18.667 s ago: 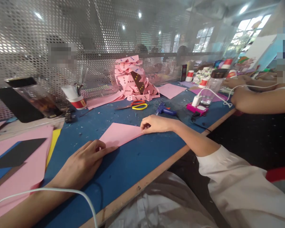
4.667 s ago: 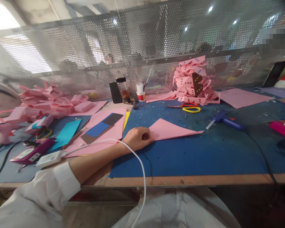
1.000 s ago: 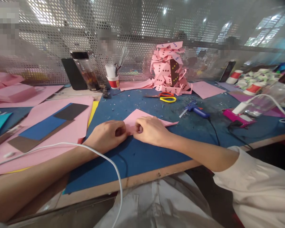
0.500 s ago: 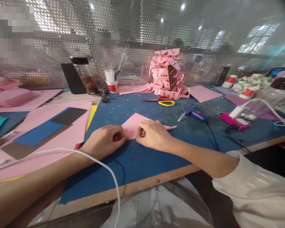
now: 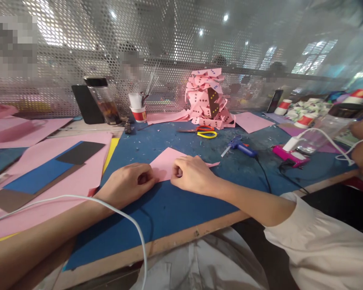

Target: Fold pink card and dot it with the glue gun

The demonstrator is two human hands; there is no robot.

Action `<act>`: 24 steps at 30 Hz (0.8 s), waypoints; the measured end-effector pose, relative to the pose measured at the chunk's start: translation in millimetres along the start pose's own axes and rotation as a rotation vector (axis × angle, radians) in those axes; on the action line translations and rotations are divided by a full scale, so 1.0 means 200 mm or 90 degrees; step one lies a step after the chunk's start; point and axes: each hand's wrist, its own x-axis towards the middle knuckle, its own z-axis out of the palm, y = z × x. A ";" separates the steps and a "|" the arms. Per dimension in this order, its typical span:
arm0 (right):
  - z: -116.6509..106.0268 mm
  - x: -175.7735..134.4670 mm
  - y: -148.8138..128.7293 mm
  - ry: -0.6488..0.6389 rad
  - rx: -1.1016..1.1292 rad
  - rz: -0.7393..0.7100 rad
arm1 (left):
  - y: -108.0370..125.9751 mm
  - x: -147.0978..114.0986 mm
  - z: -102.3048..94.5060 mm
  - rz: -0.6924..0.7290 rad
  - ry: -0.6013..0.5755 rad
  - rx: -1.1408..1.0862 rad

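A folded piece of pink paper (image 5: 165, 162) lies on the blue table mat (image 5: 169, 213) before me. My left hand (image 5: 133, 181) is closed, its fingertips pinching the paper's near left edge. Curled over the right part of the same sheet is my right hand (image 5: 193, 173), thumb and fingers together on its near edge. A thin pink point of paper sticks out beyond the right hand. Beyond the paper lie scissors (image 5: 206, 132) with red and yellow handles. To the right rests a blue hot glue gun (image 5: 240, 147) with a black cord.
A stack of folded pink pieces (image 5: 199, 100) stands at the back. Pink sheets with blue and brown strips (image 5: 42, 175) lie left. A white cable (image 5: 121, 211) crosses my left forearm. A bottle (image 5: 104, 100), a paper cup (image 5: 138, 114) and a pink power strip (image 5: 290, 155) stand around.
The view has shifted slightly, so the table items sit a little further left. Both hands keep their grip on the pink paper with almost no movement.
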 end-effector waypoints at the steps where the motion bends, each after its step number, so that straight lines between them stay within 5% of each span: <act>1: 0.00 0.00 0.00 0.000 -0.001 0.001 | 0.00 0.00 0.00 -0.001 -0.001 -0.001; 24: -0.03 -0.03 0.05 -0.012 -0.052 0.009 | 0.00 0.00 0.00 -0.007 -0.007 -0.021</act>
